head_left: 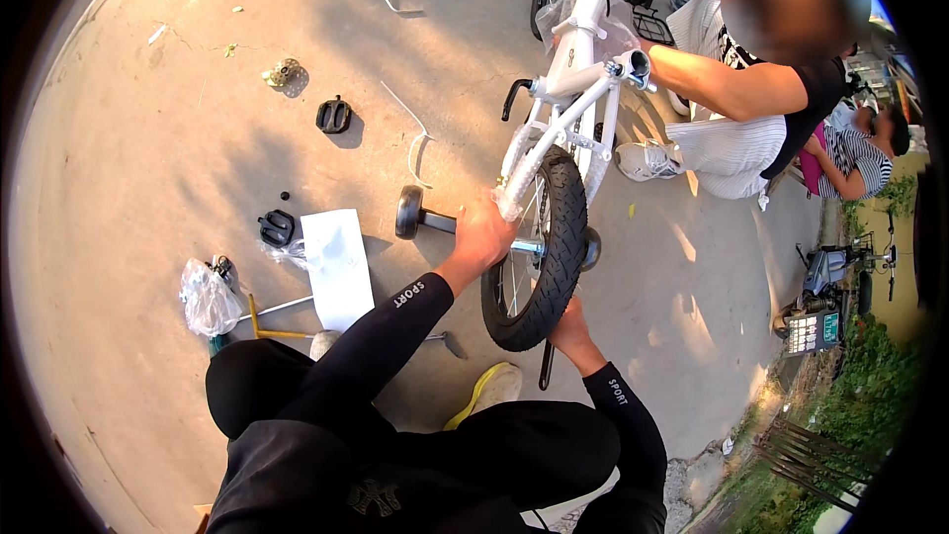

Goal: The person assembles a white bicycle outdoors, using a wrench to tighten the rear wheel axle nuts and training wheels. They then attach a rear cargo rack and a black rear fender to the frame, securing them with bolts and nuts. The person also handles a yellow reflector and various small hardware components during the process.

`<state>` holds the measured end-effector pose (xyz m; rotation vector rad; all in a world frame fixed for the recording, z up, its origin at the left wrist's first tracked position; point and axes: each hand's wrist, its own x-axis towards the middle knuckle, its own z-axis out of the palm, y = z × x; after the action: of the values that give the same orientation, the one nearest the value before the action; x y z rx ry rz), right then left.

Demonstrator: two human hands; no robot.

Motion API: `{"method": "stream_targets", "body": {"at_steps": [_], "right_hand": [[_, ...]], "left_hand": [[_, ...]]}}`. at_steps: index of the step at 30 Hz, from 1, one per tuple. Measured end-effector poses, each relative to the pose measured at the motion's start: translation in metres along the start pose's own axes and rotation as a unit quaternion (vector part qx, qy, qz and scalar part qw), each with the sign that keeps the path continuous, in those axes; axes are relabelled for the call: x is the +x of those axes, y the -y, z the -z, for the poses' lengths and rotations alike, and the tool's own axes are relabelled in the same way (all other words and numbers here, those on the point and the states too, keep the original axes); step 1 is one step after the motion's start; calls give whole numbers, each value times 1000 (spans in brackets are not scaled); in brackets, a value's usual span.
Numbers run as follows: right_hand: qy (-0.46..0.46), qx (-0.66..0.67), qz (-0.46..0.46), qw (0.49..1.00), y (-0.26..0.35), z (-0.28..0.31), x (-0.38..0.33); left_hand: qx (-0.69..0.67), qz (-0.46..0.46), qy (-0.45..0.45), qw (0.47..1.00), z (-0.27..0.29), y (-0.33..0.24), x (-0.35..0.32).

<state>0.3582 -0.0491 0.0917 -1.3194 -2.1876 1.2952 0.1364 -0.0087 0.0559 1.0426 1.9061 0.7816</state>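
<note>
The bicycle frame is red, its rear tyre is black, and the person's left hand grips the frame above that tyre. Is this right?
Not quite. The head view shows the bicycle frame is white, not red. The rear tyre is black, and the left hand does grip the frame above it.

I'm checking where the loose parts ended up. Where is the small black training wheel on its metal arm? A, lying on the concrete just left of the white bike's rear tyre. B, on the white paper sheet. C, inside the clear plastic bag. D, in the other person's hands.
A: the small black training wheel lies on the concrete ground, left of the black rear tyre and near the left hand.
</note>
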Motion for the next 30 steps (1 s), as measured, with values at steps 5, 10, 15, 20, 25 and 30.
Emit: {"method": "stream_targets", "body": {"at_steps": [5, 10, 15, 20, 25, 30], "right_hand": [[219, -68, -279, 932, 21, 52, 40], [254, 18, -438, 862, 64, 77, 73], [127, -175, -292, 932, 57, 71, 33], [-62, -172, -185, 966, -24, 28, -35], [-175, -98, -110, 973, -31, -20, -31], [-229, -151, -100, 956, -40, -47, -14]], "left_hand": [[23, -26, -13, 999, 1, -3, 0], [94, -77, -37, 992, -12, 20, 19], [224, -173, -12, 959, -5, 23, 20], [193, -272, -52, 941, -11, 40, 28], [383, -384, -32, 839, -14, 64, 47], [367, -450, -61, 812, -17, 85, 63]]}}
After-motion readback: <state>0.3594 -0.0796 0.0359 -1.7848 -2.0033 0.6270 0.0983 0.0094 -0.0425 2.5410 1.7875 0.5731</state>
